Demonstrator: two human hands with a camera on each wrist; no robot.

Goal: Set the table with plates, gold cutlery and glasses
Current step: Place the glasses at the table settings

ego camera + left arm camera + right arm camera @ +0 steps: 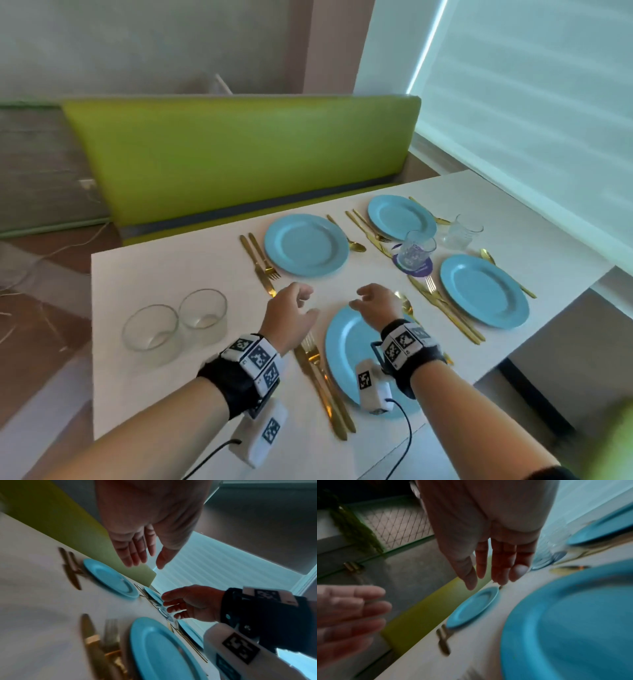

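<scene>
Several blue plates lie on the white table [205,274], each flanked by gold cutlery. The near plate [346,346] has a gold knife and fork [322,380] on its left and a gold spoon [406,305] on its right. My left hand [294,313] hovers above the table just left of this plate, fingers loose and empty. My right hand [375,299] hovers over the plate's far rim, also empty. Both hands show relaxed fingers in the wrist views [137,553] [496,563]. Two clear glasses [174,325] stand at the left; a patterned glass [416,250] sits on a purple coaster.
Another clear glass [460,233] stands near the far right plate [399,216]. A green bench backrest [239,154] runs behind the table. The table's right edge drops off beside the right plate [483,291]. Cables trail from both wrist cameras near the front edge.
</scene>
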